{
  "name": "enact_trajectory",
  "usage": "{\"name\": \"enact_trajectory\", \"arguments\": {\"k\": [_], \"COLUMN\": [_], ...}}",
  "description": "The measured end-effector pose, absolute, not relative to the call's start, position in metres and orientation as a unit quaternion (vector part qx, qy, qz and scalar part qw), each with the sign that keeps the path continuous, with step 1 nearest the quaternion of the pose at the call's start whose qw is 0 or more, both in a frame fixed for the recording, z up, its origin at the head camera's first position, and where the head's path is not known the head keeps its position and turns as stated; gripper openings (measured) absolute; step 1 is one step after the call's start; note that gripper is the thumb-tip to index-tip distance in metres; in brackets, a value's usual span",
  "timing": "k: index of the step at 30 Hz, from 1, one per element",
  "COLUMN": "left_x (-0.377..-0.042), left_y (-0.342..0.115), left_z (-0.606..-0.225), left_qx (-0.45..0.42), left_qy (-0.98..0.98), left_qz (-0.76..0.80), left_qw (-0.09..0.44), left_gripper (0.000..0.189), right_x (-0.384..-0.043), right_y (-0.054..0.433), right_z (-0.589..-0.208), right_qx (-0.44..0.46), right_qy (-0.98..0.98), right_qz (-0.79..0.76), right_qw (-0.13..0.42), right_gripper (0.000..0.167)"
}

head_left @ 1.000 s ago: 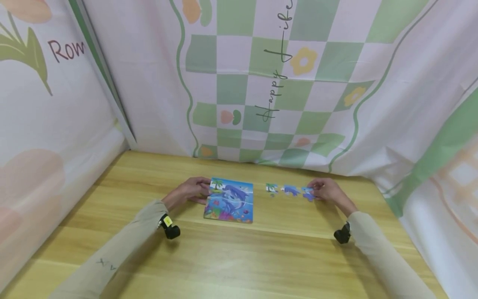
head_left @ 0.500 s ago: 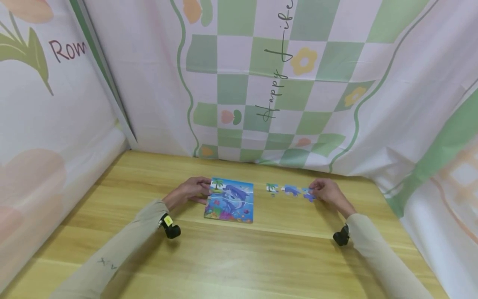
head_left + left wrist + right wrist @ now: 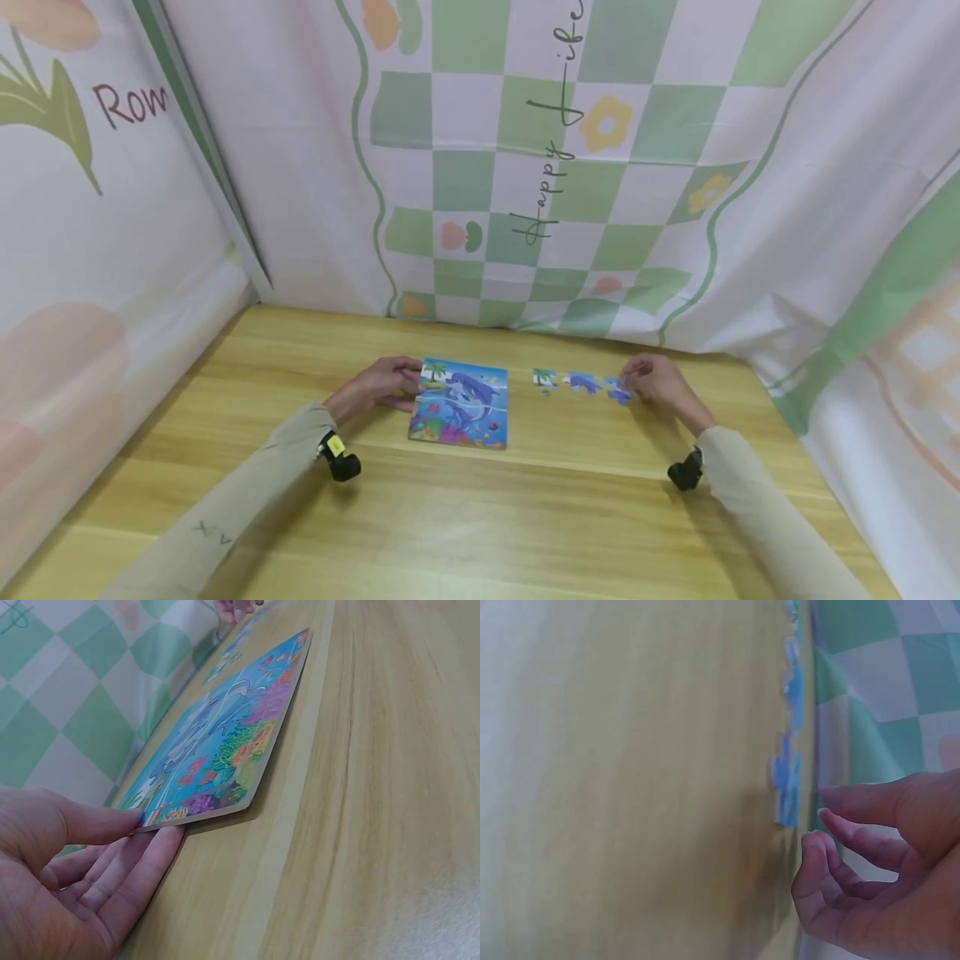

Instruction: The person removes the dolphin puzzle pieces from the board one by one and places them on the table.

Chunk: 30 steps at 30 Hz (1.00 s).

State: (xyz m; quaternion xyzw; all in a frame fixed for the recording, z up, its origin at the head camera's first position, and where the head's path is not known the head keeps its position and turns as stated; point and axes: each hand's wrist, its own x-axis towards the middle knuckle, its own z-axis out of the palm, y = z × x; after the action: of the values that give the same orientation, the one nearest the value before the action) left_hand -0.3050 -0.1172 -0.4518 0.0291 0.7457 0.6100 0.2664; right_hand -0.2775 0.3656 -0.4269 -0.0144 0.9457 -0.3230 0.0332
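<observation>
My left hand [image 3: 386,383] grips the left edge of a square puzzle board [image 3: 459,404] with a dolphin, palm tree and coral picture. In the left wrist view the thumb [image 3: 105,823] lies on top and the fingers are underneath; the board is tilted, its near corner off the table. My right hand [image 3: 656,385] hovers beside a blue and purple puzzle piece [image 3: 618,390], the rightmost of three in a row. Seen from the right wrist, its fingers [image 3: 862,847] are loosely bent with nothing between them, the tips just short of that piece.
To the left of that piece lie a dolphin puzzle piece [image 3: 582,382] and a palm tree puzzle piece [image 3: 543,378]. Behind them a green and white checked curtain [image 3: 525,287] hangs along the back edge of the wooden table [image 3: 480,517].
The right hand's fingers have come away from the rightmost piece, which now shows more. The left hand and the board have stayed put.
</observation>
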Motion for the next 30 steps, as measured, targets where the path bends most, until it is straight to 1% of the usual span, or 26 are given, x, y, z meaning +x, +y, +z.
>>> {"name": "enact_trajectory", "arguments": {"k": [4,9,15,22,30], "left_x": [-0.304,-0.304,-0.306,-0.305,-0.305], "left_y": [-0.117,-0.118,-0.116,-0.116,-0.116], "left_z": [-0.451,-0.451,-0.452,-0.453,-0.454], "left_qx": [0.029,0.029,0.022,0.025,0.026], "left_qy": [0.747,0.746,0.747,0.750,0.750], "left_qz": [0.609,0.609,0.609,0.606,0.607], "left_qw": [0.266,0.266,0.268,0.264,0.263], "left_gripper": [0.063,0.062,0.063,0.062,0.063], "right_x": [-0.278,-0.278,-0.276,-0.276,-0.276], "right_y": [0.362,0.352,0.339,0.320,0.292], "right_z": [-0.418,-0.413,-0.414,-0.414,-0.413], "right_qx": [0.000,-0.002,-0.036,-0.085,-0.087], "right_qy": [0.940,0.934,0.908,0.900,0.899], "right_qz": [-0.338,-0.356,-0.415,-0.426,-0.425], "right_qw": [0.041,0.026,0.040,0.042,0.056], "right_gripper": [0.026,0.026,0.030,0.031,0.029]}}
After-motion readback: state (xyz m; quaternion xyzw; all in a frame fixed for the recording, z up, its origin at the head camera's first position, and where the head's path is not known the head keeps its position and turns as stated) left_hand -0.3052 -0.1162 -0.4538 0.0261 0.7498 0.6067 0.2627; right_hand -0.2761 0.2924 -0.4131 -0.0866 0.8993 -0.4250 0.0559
